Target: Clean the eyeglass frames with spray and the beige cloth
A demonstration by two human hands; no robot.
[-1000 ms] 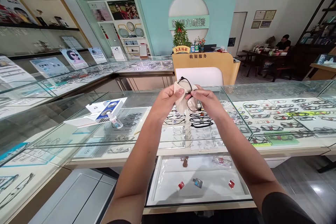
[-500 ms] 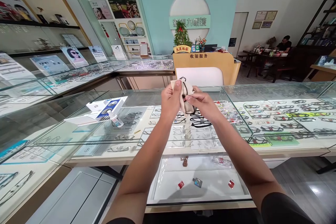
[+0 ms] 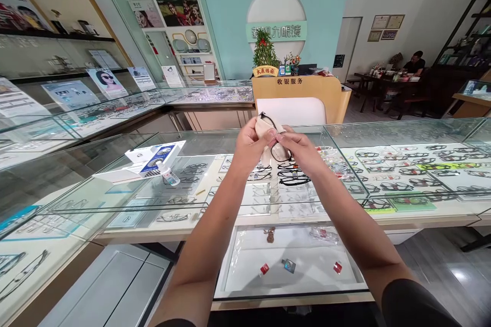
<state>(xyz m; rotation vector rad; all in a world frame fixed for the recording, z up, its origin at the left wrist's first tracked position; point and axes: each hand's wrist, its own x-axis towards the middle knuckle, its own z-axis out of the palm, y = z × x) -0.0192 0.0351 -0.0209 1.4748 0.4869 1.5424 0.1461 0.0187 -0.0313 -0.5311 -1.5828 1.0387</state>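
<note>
Above the glass counter, my left hand [image 3: 251, 142] and my right hand [image 3: 297, 147] meet around a pair of dark-rimmed eyeglasses [image 3: 273, 155] and a cream cloth [image 3: 263, 126]. The glasses are tilted, one rim up and left, the other hanging lower right. My left thumb and fingers pinch the cloth against the glasses. The right thumb and fingers close on the frame near its middle, where cloth also shows. Fingertips behind the cloth are hidden. To the left, a small white bottle [image 3: 168, 173] stands on the counter beside an open white and blue box [image 3: 148, 161].
The glass display counter [image 3: 215, 212] holds rows of eyeglasses [image 3: 295, 179]. Below it, an open white drawer [image 3: 245, 286] contains small red and grey tags. A wooden cashier desk [image 3: 307, 93] stands beyond. At the far right a person [image 3: 414, 65] sits at a dark table.
The glasses have turned, so their lower rim now faces me more. My thumbs have come together near the middle of the frame, and the cloth has shifted with them.
</note>
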